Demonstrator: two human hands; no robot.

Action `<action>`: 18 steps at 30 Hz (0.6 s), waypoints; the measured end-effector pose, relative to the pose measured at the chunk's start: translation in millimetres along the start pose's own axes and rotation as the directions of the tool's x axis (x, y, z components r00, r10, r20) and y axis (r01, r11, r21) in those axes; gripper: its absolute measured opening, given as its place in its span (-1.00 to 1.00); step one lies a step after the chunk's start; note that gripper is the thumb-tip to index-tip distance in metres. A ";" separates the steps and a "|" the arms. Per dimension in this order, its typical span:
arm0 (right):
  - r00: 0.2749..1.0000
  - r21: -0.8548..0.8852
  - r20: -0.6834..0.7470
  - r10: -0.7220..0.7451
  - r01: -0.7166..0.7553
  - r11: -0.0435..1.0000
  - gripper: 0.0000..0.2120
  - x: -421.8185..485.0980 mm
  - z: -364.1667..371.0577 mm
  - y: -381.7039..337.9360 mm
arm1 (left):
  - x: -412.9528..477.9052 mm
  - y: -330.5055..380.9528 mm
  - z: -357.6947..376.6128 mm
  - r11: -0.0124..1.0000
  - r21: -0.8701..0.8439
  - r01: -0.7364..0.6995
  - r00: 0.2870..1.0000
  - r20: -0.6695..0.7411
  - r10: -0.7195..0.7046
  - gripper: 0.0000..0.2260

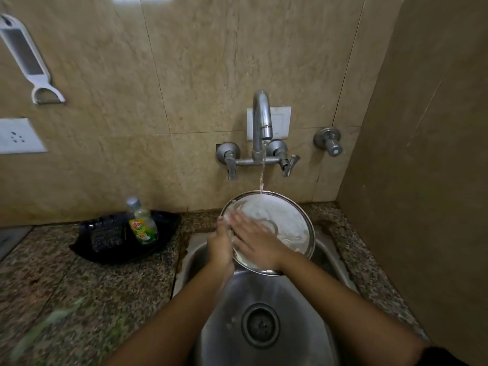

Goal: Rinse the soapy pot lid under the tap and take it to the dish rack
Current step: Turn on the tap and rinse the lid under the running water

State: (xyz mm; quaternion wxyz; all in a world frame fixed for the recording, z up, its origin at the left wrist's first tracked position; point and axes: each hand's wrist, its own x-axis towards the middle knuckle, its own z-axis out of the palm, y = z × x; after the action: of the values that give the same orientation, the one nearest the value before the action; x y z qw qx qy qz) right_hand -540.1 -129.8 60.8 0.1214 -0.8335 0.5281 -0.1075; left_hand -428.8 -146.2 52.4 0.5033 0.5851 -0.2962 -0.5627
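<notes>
Left hand: our left hand (pixel 220 247) grips the near-left edge of the pot lid (pixel 280 220), fingers curled round the rim, thumb tip showing at the top of the edge.
Right hand: our right hand (pixel 254 240) lies flat and spread on the lid's soapy face, fingers pointing up and left; it presses on the surface and grasps nothing.
Pot lid: a round steel lid, held tilted over the back of the sink (pixel 311 307), its face turned towards us and covered in white suds, with a raised ring near the middle partly under our right hand.
Water: a thin stream falls from the tap (pixel 262 120) and lands on the lid's far rim.
Tap: a curved steel spout on the wall with a lever handle on each side; a separate round valve (pixel 328 141) sits on the wall to the right.
Sink: a steel basin with a round drain (pixel 261 324) near us and a few specks of foam beside it.
Counter: speckled granite (pixel 79 299) surrounds the basin.
Left of sink: a black tray (pixel 163 228) against the wall holds a dish soap bottle (pixel 142 223) with a green and yellow label, standing upright.
Wall: beige tiles, a white peeler (pixel 26 59) hanging at far left, a white socket (pixel 18 136) below it.
</notes>
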 end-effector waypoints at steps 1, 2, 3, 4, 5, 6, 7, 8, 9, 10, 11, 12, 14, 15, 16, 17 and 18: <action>0.997 0.004 0.053 -0.056 0.056 0.998 -0.46 -13.6 -1.1 -0.2 | 3.1 2.7 -3.1 1.000 -0.016 -0.007 1.000 -0.003 0.007 -0.56; 0.995 -0.030 0.082 -0.063 0.066 0.997 -0.47 -27.5 -2.4 4.3 | 4.5 5.4 -6.1 0.999 -0.041 -0.004 1.000 -0.004 0.004 -0.57; 0.997 -0.096 0.077 -0.013 0.021 0.995 -0.46 -38.5 -3.0 15.0 | 7.6 5.7 -9.2 0.998 -0.063 -0.008 1.000 -0.014 0.007 -0.59; 0.996 -0.156 0.040 0.078 -0.070 0.985 -0.45 -44.8 -3.6 27.7 | 9.5 5.1 -11.3 0.997 -0.072 -0.008 1.000 -0.023 0.006 -0.60; 0.981 -0.182 -0.005 0.193 -0.191 0.965 -0.43 -45.8 -4.9 39.6 | 9.0 4.3 -12.1 0.998 -0.066 -0.003 1.000 -0.021 0.002 -0.60; 0.952 -0.188 -0.047 0.303 -0.307 0.933 -0.41 -40.2 -6.6 48.5 | 6.7 2.8 -12.2 0.998 -0.058 0.001 1.000 -0.018 -0.002 -0.61; 0.922 -0.183 -0.093 0.376 -0.387 0.904 -0.40 -29.8 -8.6 53.2 | 4.2 1.2 -10.6 0.999 -0.043 0.009 1.000 -0.009 -0.010 -0.61; 0.905 -0.166 -0.136 0.404 -0.422 0.891 -0.39 -15.3 -8.9 54.0 | 1.0 0.1 -7.8 0.999 -0.034 0.023 1.000 0.009 -0.023 -0.60; 0.903 -0.122 -0.162 0.397 -0.418 0.900 -0.38 -0.2 -8.8 49.5 | -0.4 -1.7 -5.0 0.999 -0.027 0.041 0.999 0.025 -0.041 -0.59; 0.920 -0.075 -0.154 0.361 -0.375 0.924 -0.38 12.6 -8.8 40.6 | -2.3 -2.0 -2.2 0.998 -0.029 0.056 0.998 0.043 -0.055 -0.58; 0.952 -0.046 -0.117 0.284 -0.291 0.956 -0.39 21.8 -7.6 29.8 | -2.2 -2.0 -0.5 0.998 -0.030 0.064 0.997 0.051 -0.062 -0.56; 0.982 -0.034 -0.060 0.177 -0.179 0.983 -0.41 24.2 -6.6 16.2 | -2.0 -0.2 0.4 0.998 -0.030 0.063 0.997 0.055 -0.062 -0.54; 0.998 -0.003 0.055 -0.018 0.018 1.000 -0.45 9.5 -4.9 -4.7 | 1.2 4.0 -2.6 0.998 -0.022 0.053 0.997 0.052 -0.052 -0.53; 0.993 0.008 0.097 -0.070 0.070 0.998 -0.46 -4.1 -4.4 -5.6 | 4.1 5.8 -5.1 0.999 -0.015 0.044 0.998 0.039 -0.043 -0.54; 0.987 -0.003 0.128 -0.094 0.095 0.995 -0.47 -17.9 -4.8 -0.6 | 6.6 7.6 -8.1 0.999 -0.015 0.037 0.999 0.009 -0.037 -0.56; 0.986 -0.041 0.140 -0.087 0.093 0.995 -0.46 -30.3 -6.3 8.5 | 8.4 10.4 -10.7 0.999 -0.025 0.035 0.999 -0.016 -0.035 -0.57; 0.990 -0.093 0.131 -0.046 0.058 0.994 -0.46 -38.4 -8.1 22.0 | 9.7 13.0 -12.7 0.999 -0.037 0.028 0.999 -0.034 -0.029 -0.58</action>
State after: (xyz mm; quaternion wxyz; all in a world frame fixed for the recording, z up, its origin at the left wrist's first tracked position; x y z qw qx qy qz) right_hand -577.5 -104.8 59.6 0.1119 -0.8571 0.5018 -0.0311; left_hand -412.0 -155.9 59.1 0.5110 0.5894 -0.2688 -0.5650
